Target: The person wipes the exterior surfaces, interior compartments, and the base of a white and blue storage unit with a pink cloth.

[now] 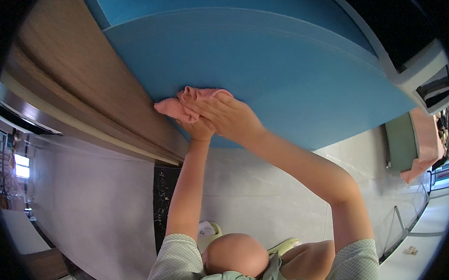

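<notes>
Both hands press a pink cloth (192, 100) against a large blue panel (266, 70), close to where it meets a brown wood-grain frame (94, 85). My right hand (233, 115) lies with its fingers over the cloth, pointing to the upper left. Beneath it and slightly to the left, my left hand (199, 128) is on the lower part of the cloth, its fingers partly hidden by the cloth and my right hand. The cloth is bunched, and one end sticks out to the left.
A black threshold strip (163, 202) crosses the pale tiled floor (264, 187) below the frame. At the right stands a green box-like piece (401, 143) with pink fabric (425, 142). A white-framed object (420, 71) is at the upper right. My knees and light green slippers (285, 245) are below.
</notes>
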`<state>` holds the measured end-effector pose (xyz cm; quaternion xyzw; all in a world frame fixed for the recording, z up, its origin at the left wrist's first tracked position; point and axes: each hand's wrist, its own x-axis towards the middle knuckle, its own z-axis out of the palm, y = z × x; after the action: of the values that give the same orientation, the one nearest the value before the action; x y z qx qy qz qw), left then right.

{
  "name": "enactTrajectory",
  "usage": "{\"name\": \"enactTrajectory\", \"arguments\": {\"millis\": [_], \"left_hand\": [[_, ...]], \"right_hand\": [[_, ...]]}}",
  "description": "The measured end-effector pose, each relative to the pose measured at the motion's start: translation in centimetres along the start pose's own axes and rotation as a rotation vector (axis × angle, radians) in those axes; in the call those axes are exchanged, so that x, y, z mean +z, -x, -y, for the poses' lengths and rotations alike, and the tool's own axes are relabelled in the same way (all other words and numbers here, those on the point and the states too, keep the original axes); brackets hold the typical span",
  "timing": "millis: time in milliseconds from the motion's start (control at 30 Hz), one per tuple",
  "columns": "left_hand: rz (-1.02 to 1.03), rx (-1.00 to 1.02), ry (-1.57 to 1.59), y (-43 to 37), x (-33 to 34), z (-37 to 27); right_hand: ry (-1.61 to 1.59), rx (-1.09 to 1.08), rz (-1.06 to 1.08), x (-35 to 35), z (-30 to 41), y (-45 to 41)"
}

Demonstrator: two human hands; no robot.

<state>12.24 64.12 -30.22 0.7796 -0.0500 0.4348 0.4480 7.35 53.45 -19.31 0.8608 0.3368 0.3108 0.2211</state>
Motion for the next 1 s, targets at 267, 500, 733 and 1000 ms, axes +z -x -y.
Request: {"name": "enactTrajectory", "arguments": {"millis": [267,500,733,1000], "left_hand": [[0.002,0.37,-0.169,0.2,-0.9,-1.2],[-0.081,0.503,-0.149,-3.7,0.8,-9.3],[-0.115,0.738,-0.118,-0.5,3.1,-8.5],[0.309,0.799,-0.317,12.3,4.9,1.6]], "right_hand": [[0.003,-0.01,-0.043,0.7,-1.2,2.3],[-0.13,0.191,-0.294,-3.4,-7.1,4.0],[-0.087,0.332,-0.262,-0.2,-6.0,8.4],[-0.109,0.246,0.046,8.6,1.1,17.1]]}}
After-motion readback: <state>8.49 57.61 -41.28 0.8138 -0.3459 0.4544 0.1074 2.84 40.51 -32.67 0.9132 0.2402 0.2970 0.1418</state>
